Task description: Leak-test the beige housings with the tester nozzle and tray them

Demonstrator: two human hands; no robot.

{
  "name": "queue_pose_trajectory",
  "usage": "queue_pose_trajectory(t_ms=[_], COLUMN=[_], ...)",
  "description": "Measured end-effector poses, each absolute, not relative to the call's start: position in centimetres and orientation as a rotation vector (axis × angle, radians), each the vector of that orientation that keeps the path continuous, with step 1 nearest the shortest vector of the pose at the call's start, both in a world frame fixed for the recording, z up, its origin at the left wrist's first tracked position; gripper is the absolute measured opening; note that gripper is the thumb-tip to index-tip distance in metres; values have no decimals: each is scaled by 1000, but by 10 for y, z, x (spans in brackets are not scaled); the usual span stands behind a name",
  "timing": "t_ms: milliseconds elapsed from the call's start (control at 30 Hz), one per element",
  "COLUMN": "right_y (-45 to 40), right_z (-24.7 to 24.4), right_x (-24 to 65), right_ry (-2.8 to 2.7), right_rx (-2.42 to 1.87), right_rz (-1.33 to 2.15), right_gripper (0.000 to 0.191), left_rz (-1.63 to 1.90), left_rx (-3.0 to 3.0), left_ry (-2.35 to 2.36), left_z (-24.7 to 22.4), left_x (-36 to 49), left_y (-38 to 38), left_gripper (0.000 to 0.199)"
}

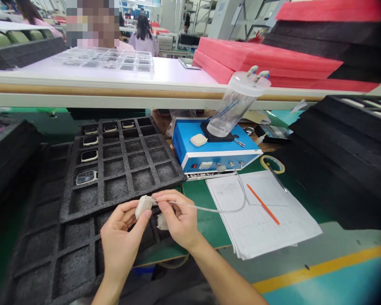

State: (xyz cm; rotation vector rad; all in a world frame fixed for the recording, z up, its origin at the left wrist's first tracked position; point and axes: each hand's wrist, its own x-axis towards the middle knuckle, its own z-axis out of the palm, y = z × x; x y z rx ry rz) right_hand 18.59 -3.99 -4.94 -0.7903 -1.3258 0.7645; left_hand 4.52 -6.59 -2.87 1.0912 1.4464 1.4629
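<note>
Nearest: left hand, fingers and thumb curled in around a cream, rounded-square watch casing, held tilted up by its edges. Right hand, thumb and forefinger pinched on the end of a thin, clear, flexible tube, right at the casing's side edge. Whether tube and casing actually touch: cannot tell, too small.

Casing sits between the two hands, above the trays, within the left fingertips; the right pinch is just beside it. Looks light and stiff, probably smooth and a bit slippery, finish likely easy to scuff. Best hold is by the side edges, flat faces left free. Tube looks soft and bendy, so best taken close to its tip.

Below the hands, a charcoal foam lower tray with square pockets; a second cream casing shows there, partly hidden by the right hand. Overlapping it, farther off, a charcoal foam upper tray with six pale-framed watches in its pockets, along the left column and far row.

To the right, white printed sheets with an orange pen on top. Beyond, a blue metal box, where the tube leads; on it, a cream rounded piece and a leaning clear plastic cylinder.

Far: white shelf, red foam sheets, seated co-workers behind.
</note>
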Motion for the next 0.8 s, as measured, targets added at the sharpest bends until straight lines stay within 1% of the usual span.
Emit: queue_pose_trajectory(t_ms=[633,800], right_y=[-39,-40], right_z=[-46,-48], right_x=[185,186], right_ry=[-1323,-1330], right_rx=[-818,-819], right_rz=[760,772], right_gripper=[14,14], left_rz=[1446,1453], left_rx=[1107,1107], left_ry=[1431,1433], left_z=[-27,-26], left_x=[44,46], left_y=[-66,-66], left_gripper=[36,33])
